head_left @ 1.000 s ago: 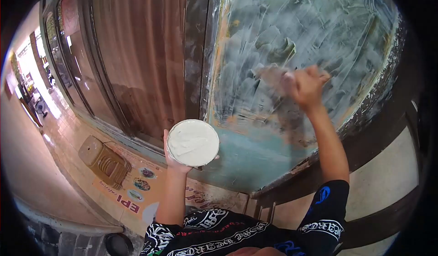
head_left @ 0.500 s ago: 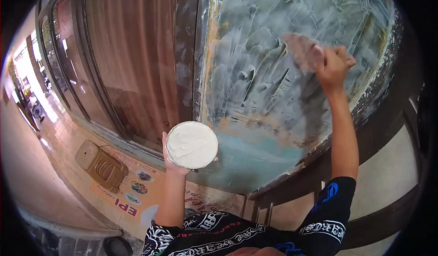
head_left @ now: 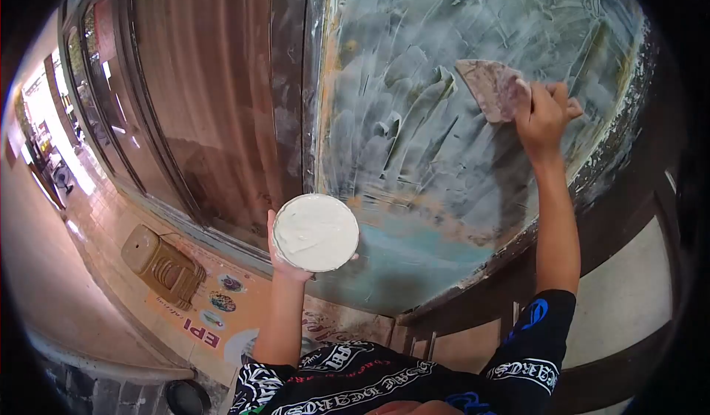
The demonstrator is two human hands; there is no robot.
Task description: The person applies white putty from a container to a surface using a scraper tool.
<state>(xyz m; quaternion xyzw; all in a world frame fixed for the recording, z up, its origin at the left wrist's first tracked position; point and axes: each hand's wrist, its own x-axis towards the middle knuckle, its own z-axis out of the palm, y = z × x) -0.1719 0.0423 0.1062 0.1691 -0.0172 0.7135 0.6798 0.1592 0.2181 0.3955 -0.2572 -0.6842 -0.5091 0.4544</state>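
My left hand [head_left: 291,266] cups a round tub of white putty [head_left: 316,232] from below, its fingers wrapped round the rim's outside. The putty is smeared in ridges across the top. Up at the right, my right hand [head_left: 546,119] is closed on a putty knife [head_left: 492,90] with a broad, stained, triangular blade. The blade's edge lies at or very near the blue-green panel [head_left: 414,149]; contact is hard to judge. Whitish streaks cover most of that panel, while a smoother turquoise band [head_left: 421,249] shows along its lower part.
Left of the panel runs a dark frame and a glass pane with a brown curtain [head_left: 207,90]. A brown plastic stool [head_left: 163,267] stands on a printed banner [head_left: 200,319] on the floor. Dark wooden framing [head_left: 621,289] curves along the right. A black round pan-like object [head_left: 187,398] lies lower left.
My right hand and the putty knife have shifted slightly down and right, and the blade shows more sharply. The putty tub sits a little further right in view.
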